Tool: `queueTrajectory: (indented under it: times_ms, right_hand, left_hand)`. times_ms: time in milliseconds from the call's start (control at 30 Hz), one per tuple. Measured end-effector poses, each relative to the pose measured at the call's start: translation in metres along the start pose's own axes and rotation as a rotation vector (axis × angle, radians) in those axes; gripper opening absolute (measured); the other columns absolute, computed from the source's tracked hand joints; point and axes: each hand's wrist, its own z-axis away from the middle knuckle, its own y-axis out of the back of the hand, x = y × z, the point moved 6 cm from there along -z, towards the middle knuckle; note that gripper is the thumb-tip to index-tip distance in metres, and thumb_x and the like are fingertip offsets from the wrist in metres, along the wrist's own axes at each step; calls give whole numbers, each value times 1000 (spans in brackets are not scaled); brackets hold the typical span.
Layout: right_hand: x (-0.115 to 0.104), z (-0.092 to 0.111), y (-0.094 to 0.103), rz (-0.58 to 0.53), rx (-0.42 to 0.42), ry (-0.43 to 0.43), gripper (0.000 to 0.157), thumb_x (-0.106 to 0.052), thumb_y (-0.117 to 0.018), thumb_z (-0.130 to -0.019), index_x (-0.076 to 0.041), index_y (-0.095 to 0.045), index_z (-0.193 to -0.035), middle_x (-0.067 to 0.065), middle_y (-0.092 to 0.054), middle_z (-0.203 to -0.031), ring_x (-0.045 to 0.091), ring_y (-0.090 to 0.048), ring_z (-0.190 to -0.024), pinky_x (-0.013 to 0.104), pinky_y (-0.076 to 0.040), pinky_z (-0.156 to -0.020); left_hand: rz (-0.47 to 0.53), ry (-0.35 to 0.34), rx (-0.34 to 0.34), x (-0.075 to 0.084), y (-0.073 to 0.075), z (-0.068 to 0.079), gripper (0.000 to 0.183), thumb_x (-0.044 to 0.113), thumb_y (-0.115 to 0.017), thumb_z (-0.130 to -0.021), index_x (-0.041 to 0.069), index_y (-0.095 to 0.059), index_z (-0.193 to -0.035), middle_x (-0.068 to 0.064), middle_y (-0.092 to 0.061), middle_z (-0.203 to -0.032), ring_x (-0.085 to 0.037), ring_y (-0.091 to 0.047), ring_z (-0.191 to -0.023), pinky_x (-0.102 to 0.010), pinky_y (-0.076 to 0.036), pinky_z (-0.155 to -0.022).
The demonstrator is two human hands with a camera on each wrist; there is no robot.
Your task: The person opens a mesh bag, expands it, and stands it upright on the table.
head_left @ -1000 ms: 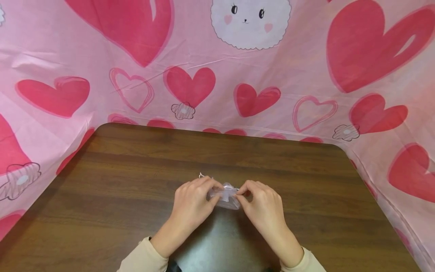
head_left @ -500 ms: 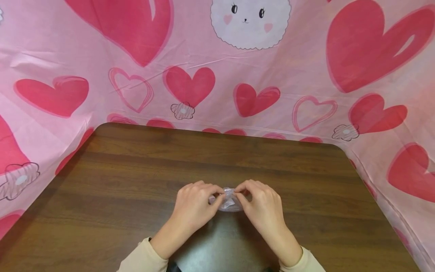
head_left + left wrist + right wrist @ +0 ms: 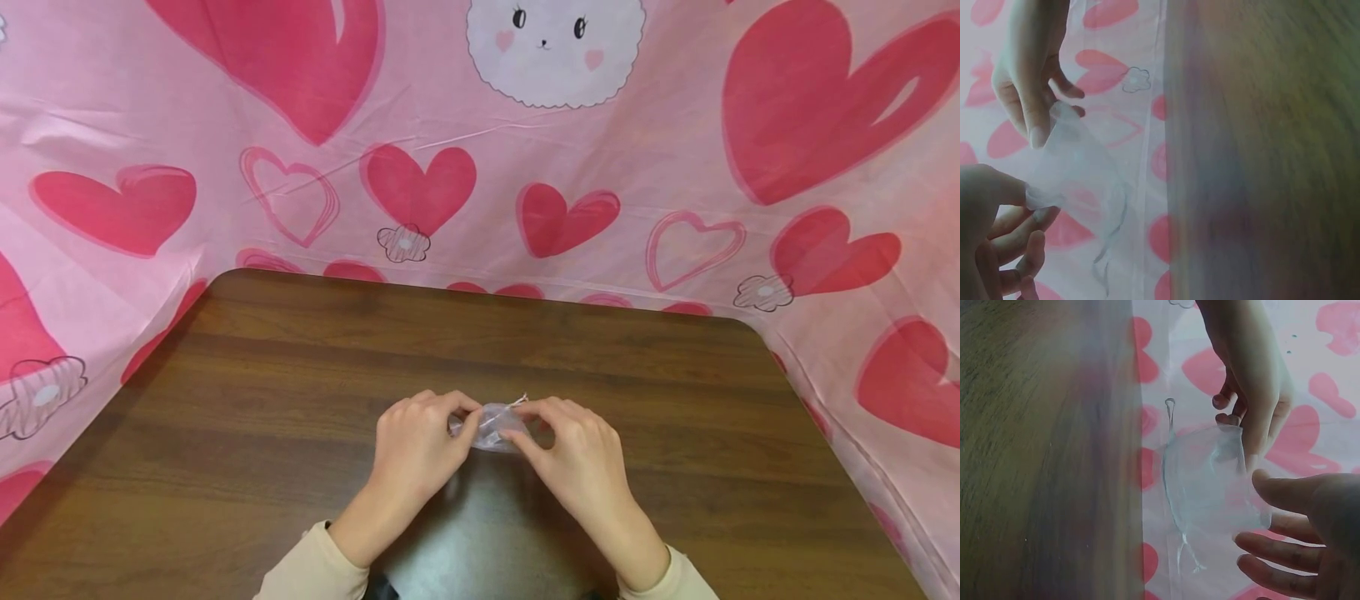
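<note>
Between the two hands is a small sheer white drawstring bag (image 3: 491, 425), its cloth see-through. My left hand (image 3: 420, 442) pinches one corner between thumb and fingers, as the left wrist view shows at the bag's lower edge (image 3: 1044, 195). At the opposite corner, my right hand (image 3: 577, 442) touches the cloth with thumb and index finger apart, the other fingers nearly straight. The drawstring (image 3: 1167, 481) runs along the edge facing the table side, with a loop (image 3: 1170, 412) at one end and loose tails (image 3: 1190, 553) at the other.
A dark brown wooden table (image 3: 300, 400) lies under the hands. Pink cloth (image 3: 495, 125) printed with red hearts hangs around its back and sides. Beige sleeves (image 3: 318, 567) cover the forearms.
My left hand has shifted slightly left and the bag is spread wider. My right thumb has parted from the index finger. A drawstring end now shows beside the right fingertips.
</note>
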Motion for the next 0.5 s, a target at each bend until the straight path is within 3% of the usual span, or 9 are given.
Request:
queueTrajectory:
  times_ms: [133, 233, 500]
  right_hand:
    - [3, -1, 1, 6, -16, -21, 30, -29, -92, -69, -20, -76, -94, -10, -68, -78, 8, -59, -63, 28, -45, -51]
    - [6, -1, 1, 18, -14, -49, 27, -25, -91, -72, -19, -77, -95, -8, -67, -75, 7, -60, -65, 29, -45, -51]
    - [7, -1, 4, 13, 46, -60, 15, -17, -87, -77, -17, -77, -88, -6, -65, -71, 6, -58, -63, 29, -45, -51]
  left_hand:
    - [12, 14, 49, -3, 3, -1, 5, 25, -80, -80, 24, -75, -80, 11, -64, -63, -10, -51, -50, -29, -39, -47]
    - [26, 19, 42, -3, 3, -2, 7, 24, -80, -81, 24, -73, -83, 15, -67, -68, -8, -51, -50, -27, -39, -48]
    - [37, -3, -92, 4, -7, 1, 17, 28, -81, -79, 25, -72, -92, 19, -66, -73, -8, -55, -56, -26, -41, -50]
